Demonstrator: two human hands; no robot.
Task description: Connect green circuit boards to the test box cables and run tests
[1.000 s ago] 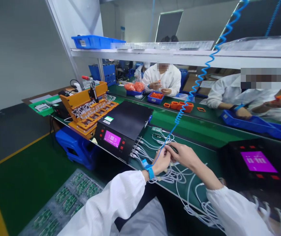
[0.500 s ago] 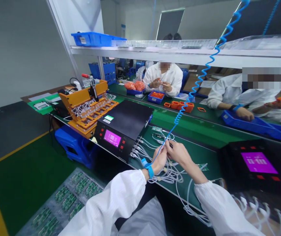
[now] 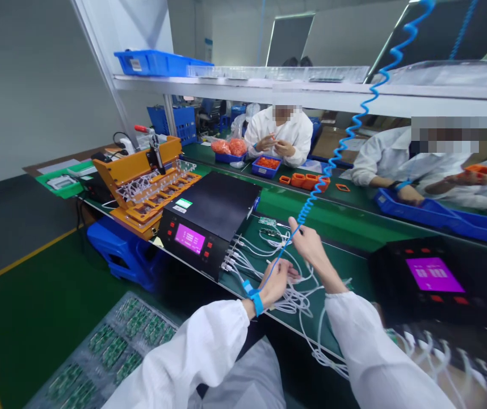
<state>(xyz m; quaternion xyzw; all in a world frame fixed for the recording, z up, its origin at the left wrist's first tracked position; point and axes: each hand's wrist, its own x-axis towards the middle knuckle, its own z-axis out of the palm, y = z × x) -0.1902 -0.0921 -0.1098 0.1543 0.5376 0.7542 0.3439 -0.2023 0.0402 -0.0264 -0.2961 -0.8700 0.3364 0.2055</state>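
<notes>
My left hand (image 3: 275,280), with a blue wrist strap (image 3: 256,301), is low over a bundle of white cables (image 3: 297,301). Its fingers are curled around a white cable, and a pale tip shows beside the thumb. Higher and to the right is my right hand (image 3: 308,244), thumb raised and the other fingers bent. What it holds, if anything, is hidden. Small green circuit boards (image 3: 268,221) with white leads lie just beyond the hands. The coiled blue cord (image 3: 332,162) runs down to my left wrist, passing in front of my right hand.
A black tester (image 3: 209,210) with a purple screen stands left, beside an orange fixture (image 3: 141,182). Another black tester (image 3: 431,272) is at right. A tray of circuit boards (image 3: 116,341) sits lower left. Across the bench, two people handle orange parts near blue bins (image 3: 265,166).
My hands, together before, are now apart. The left has dropped toward the cables; the right has lifted slightly with its thumb up. The view has shifted a little.
</notes>
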